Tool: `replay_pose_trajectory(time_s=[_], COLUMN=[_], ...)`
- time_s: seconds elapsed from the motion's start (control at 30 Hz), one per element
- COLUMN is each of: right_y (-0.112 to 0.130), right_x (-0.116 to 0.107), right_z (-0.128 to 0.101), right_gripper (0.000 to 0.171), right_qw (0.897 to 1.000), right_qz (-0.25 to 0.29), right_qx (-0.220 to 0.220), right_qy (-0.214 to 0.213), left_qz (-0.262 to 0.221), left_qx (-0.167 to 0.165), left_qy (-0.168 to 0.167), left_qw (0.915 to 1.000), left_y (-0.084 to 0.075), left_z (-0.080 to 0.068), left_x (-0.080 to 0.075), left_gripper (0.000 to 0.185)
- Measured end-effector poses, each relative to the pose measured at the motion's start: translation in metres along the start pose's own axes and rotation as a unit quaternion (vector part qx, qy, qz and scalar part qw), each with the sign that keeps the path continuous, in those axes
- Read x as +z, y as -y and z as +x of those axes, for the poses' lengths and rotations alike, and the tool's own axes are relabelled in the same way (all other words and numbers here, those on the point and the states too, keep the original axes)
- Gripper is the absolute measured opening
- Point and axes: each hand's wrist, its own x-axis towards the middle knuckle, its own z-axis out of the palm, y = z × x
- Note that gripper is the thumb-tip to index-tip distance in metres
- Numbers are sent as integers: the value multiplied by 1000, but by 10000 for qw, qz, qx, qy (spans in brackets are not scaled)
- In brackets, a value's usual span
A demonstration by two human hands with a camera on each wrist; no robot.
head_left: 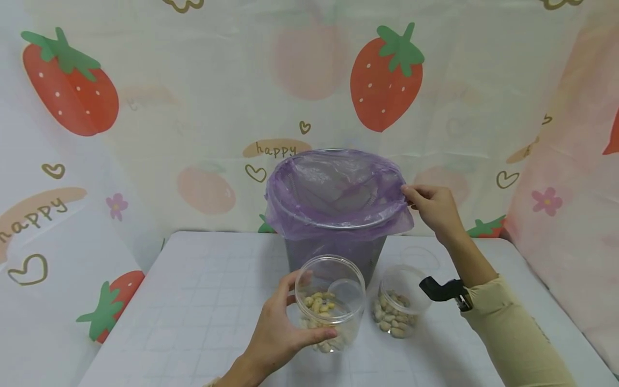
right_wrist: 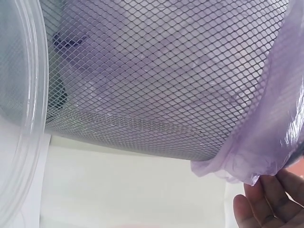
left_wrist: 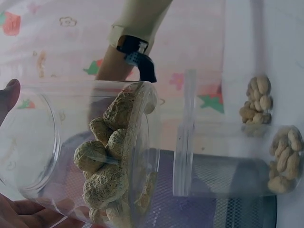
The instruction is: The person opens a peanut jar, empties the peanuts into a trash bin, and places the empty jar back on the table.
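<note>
Right now, grips with the left hand (head_left: 276, 329) a clear plastic jar (head_left: 357, 312), laying the thumb along the near wall and curving the fingers around the left side. Holds that jar raised above the table (head_left: 217, 312), on the near side of the bin (head_left: 370, 256), with the mouth turned up toward the head camera. Keeps unshelled peanuts (left_wrist: 104, 185) inside it — heaped loosely at the base, as seen from the left wrist. With the right hand (head_left: 435, 208), pinches the edge of a purple plastic bag (head_left: 338, 185) at the right side of the bin's rim, touching the turned-down edge with the fingertips in the right wrist view. Wears a black wrist mount (head_left: 441, 290) on the right arm, just beside the cuff of a beige sleeve (head_left: 512, 322). Has, to the right of the held jar, a second clear jar (head_left: 411, 287) standing upright on the table near the foot of the bin, with more peanuts at the bottom. Farther out, shows the grey mesh bin upright on the white table — lined with the bag, spread inside and folded down outside. Faces a cloth backdrop (head_left: 217, 107) printed with strawberries, hearts and "happy"
</note>
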Motion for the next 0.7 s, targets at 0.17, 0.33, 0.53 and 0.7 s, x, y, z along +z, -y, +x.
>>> replay_pose_trajectory(time_s=[0.17,0.33,0.53,0.7], right_y=[-1,-1,0,-1], right_x=[-1,-1,1,2], right_z=[1,1,0,0], right_gripper=[44,45,45,45], right_qw=[9999,9997,9992,9990], right_qz=[144,218,388,433], right_qx=[1,54,6,39], right_qy=[51,67,100,92], left_qz=[85,176,462,866], left_qx=[127,210,309,333], left_qy=[-180,-268,-315,-293], left_qw=[9997,9993,9980,9953], left_y=[4,8,15,18], left_z=[1,4,10,17], left_x=[-6,-16,-37,-64], left_gripper=[96,96,93,92])
